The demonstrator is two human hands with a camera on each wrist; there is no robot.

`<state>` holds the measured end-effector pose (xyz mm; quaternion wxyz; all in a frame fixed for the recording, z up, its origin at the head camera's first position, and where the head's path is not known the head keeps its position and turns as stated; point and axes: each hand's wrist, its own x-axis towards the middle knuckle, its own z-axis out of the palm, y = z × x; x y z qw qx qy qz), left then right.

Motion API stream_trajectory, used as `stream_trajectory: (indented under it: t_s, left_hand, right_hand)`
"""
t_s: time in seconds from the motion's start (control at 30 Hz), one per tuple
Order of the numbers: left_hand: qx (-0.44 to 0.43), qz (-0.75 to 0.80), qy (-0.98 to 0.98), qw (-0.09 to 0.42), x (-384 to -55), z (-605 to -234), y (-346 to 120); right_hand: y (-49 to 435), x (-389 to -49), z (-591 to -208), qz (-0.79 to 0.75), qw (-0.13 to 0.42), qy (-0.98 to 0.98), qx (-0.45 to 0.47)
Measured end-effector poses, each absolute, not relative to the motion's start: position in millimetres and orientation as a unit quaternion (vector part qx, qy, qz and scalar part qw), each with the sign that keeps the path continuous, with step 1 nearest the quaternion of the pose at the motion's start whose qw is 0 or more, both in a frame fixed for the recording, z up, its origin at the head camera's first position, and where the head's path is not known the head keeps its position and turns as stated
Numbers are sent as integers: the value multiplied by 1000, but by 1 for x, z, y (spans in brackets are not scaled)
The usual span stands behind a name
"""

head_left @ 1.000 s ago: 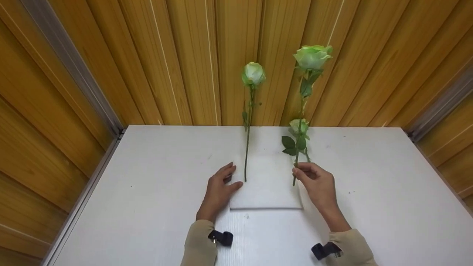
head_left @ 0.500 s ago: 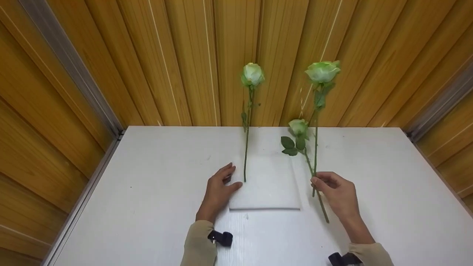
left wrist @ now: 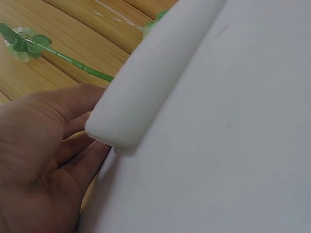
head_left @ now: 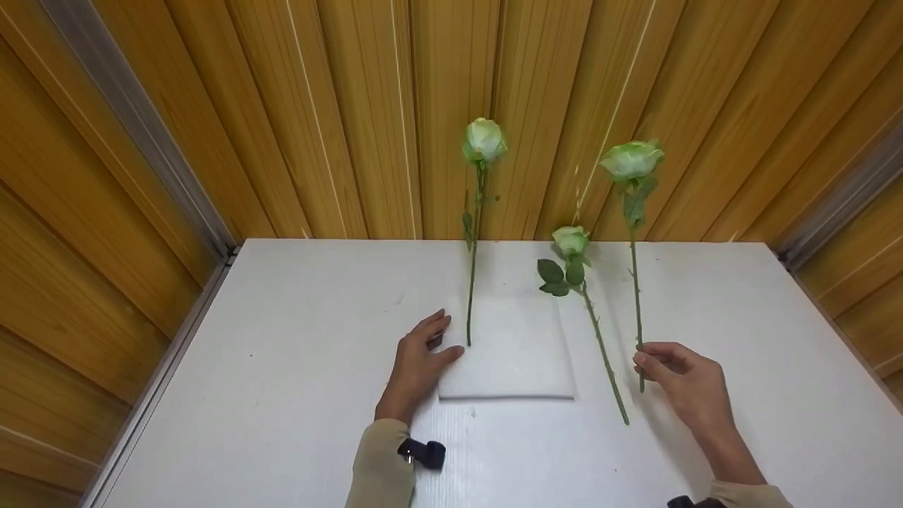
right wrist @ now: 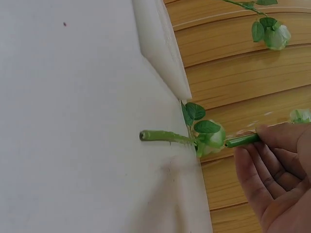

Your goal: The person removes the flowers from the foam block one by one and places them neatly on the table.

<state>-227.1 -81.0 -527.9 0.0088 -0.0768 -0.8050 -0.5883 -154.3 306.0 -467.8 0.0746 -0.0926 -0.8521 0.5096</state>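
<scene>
My right hand (head_left: 688, 381) pinches a pale green-white rose (head_left: 633, 161) low on its stem, right of the white foam block (head_left: 522, 367). The stem's cut end (right wrist: 238, 141) pokes out past my fingertips in the right wrist view. Another rose (head_left: 485, 141) stands upright, its stem end at the left part of the foam. A third rose (head_left: 571, 241) lies on the table to the right of the block, stem toward me. My left hand (head_left: 417, 363) rests at the block's left side, thumb and fingers spread against it; the foam hides some fingertips in the left wrist view.
A white table (head_left: 303, 353) carries everything. Wood-patterned panels (head_left: 367, 120) rise behind it and at both sides, with grey metal strips at the corners. The lying rose is between the foam and my right hand.
My right hand has carried its rose rightward and toward me, from the foam's right edge past the lying rose. My left hand and the standing rose have not moved.
</scene>
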Motion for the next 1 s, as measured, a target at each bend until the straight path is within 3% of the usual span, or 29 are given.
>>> stream_trajectory:
  t_s: [1.0]
  left_hand:
    - [-82, -591, -802, 8, -228, -528, -81]
  right_hand:
    - [338, -146, -485, 426, -10, -893, -145]
